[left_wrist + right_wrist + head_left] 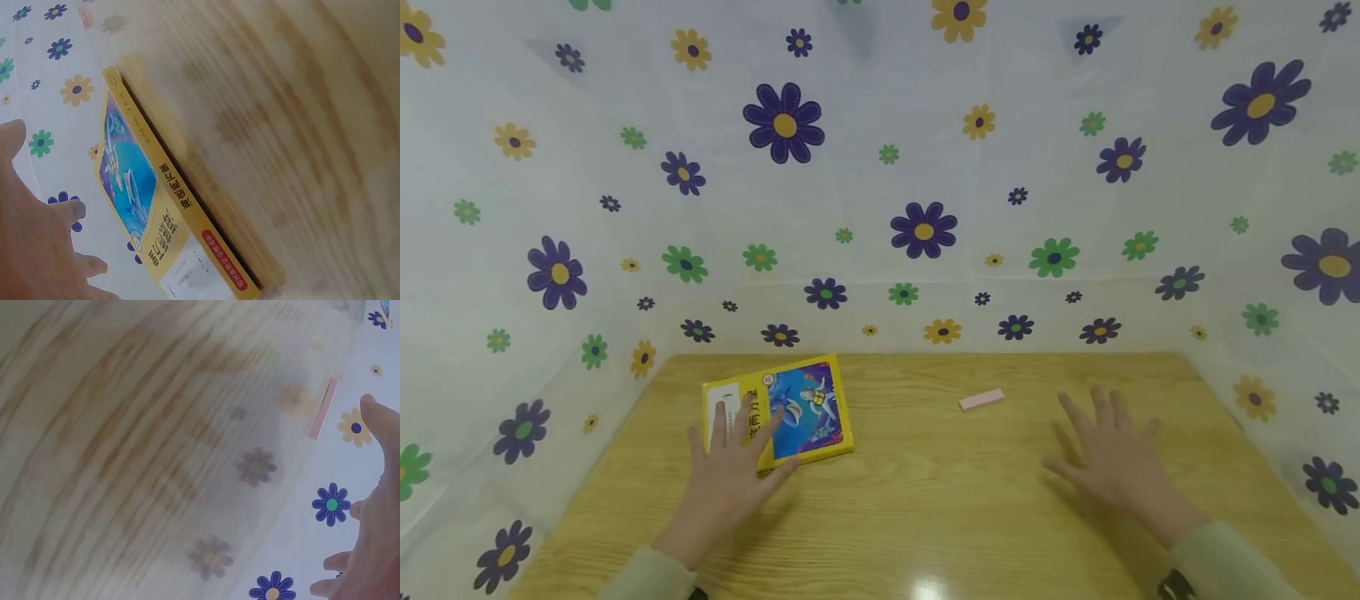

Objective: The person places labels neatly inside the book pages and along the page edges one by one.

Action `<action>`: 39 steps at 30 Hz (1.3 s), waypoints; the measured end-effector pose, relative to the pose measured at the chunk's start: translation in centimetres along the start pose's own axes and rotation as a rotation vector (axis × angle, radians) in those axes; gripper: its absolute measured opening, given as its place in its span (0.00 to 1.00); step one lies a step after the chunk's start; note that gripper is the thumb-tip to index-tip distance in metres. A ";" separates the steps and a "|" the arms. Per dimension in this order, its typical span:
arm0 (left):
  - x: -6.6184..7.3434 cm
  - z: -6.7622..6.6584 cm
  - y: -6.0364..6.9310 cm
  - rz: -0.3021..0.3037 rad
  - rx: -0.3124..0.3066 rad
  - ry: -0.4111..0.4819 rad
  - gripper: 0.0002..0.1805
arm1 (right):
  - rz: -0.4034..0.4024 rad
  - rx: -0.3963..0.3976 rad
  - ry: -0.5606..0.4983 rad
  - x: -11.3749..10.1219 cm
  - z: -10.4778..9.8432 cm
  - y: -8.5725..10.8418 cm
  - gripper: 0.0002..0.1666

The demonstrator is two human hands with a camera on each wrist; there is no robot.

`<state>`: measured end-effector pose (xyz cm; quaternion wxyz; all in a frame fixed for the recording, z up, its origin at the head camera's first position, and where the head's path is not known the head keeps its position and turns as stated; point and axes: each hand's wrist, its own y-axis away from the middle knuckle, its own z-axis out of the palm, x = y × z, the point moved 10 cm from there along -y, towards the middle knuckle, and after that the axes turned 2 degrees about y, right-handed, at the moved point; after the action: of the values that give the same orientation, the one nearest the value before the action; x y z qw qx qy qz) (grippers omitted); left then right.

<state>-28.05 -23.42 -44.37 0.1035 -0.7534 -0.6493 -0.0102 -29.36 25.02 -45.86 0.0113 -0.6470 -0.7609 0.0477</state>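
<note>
A yellow book (808, 408) with a blue sea picture on its cover lies flat on the left part of the table. My left hand (726, 475) is spread over the book's near left side, fingers apart and holding nothing. In the left wrist view the book's spine (181, 187) shows, with the hand (44, 244) apart from it. Right of the middle lies a small pink bar (981, 400), its kind unclear. To the right of that bar my right hand (1116, 467) hovers with spread fingers and holds nothing; the right wrist view shows the bar (324, 407) beyond the thumb.
The wooden table (925, 500) reflects a light near its front edge. White sheeting with printed flowers (865, 183) rises behind the table and along both sides.
</note>
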 end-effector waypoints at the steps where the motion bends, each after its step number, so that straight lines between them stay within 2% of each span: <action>1: -0.1 0.0 -0.1 -0.004 -0.003 0.000 0.44 | -0.004 0.006 0.001 -0.1 0.0 -0.2 0.62; 7: -0.9 -0.4 -0.3 -0.018 -0.010 -0.025 0.46 | -0.036 0.059 -0.001 -1.4 -0.6 -1.0 0.60; 12: -1.6 -0.7 -0.3 -0.025 -0.015 -0.048 0.46 | -0.050 0.069 -0.016 -2.3 -0.8 -1.6 0.58; 22: -3.6 -1.2 -0.6 -0.082 -0.040 0.013 0.47 | -0.085 0.108 -0.045 -4.7 -1.8 -2.9 0.54; 34: -6.4 -1.8 -0.7 -0.120 -0.023 0.040 0.47 | -0.130 0.156 -0.097 -7.5 -2.3 -4.3 0.50; 39: -7.2 -2.0 -0.7 -0.132 -0.019 0.052 0.47 | -0.142 0.144 -0.108 -8.8 -2.0 -5.2 0.49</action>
<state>-29.63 -30.65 -43.40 0.1121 -0.7095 -0.6945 -0.0428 -32.85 15.60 -43.00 0.0202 -0.5853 -0.7991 0.1362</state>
